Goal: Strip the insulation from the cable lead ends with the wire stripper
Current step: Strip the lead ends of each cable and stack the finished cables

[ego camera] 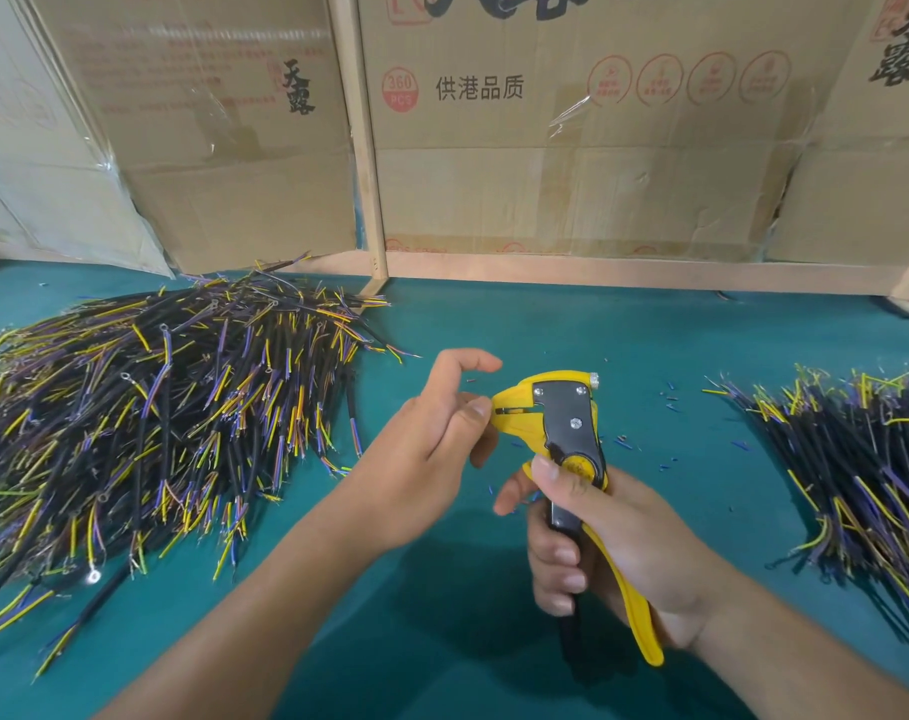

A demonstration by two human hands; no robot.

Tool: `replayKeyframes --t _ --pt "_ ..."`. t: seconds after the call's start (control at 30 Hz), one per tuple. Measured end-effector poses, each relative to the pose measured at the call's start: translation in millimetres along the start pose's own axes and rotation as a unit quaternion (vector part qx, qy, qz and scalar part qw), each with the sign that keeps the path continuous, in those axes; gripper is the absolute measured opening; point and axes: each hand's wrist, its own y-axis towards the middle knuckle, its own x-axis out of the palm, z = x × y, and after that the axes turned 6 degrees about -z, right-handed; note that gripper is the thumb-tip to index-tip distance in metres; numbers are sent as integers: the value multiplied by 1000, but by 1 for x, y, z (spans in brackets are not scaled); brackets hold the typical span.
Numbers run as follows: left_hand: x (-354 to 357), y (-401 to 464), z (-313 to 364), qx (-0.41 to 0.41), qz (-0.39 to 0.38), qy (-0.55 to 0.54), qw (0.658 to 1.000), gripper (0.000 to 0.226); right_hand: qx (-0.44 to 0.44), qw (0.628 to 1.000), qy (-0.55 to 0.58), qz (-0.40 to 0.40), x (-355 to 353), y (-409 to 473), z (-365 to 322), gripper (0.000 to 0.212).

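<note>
The right hand (605, 532) is wrapped round the handles of the yellow wire stripper (571, 433), holding it upright above the green tabletop (494, 324), its head pointing left. The left hand (431, 433) hovers at the tool's nose, fingers loosely curled, thumb tip touching the jaws; whether it pinches anything I cannot tell. 2 heaps of cable leads lie apart: a big pile (150, 407) left, a smaller pile (852, 459) right. Cardboard boxes (571, 148) stand behind.

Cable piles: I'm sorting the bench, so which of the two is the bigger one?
The cable pile on the left, beside the left hand; it spreads far wider than the pile at the right edge.
</note>
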Motion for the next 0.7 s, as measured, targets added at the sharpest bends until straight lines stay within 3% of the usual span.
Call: replayKeyframes --t 0.47,0.63,0.7 --pt "-9 2 -2 -29 50 -41 997 28 -24 994 41 100 -4 -1 -16 43" --pt "-8 1 -2 -37 11 64 997 50 -30 994 67 83 -1 1 -12 46" --pt "-8 1 -3 -33 4 59 998 55 -32 995 66 66 0 2 -10 50"
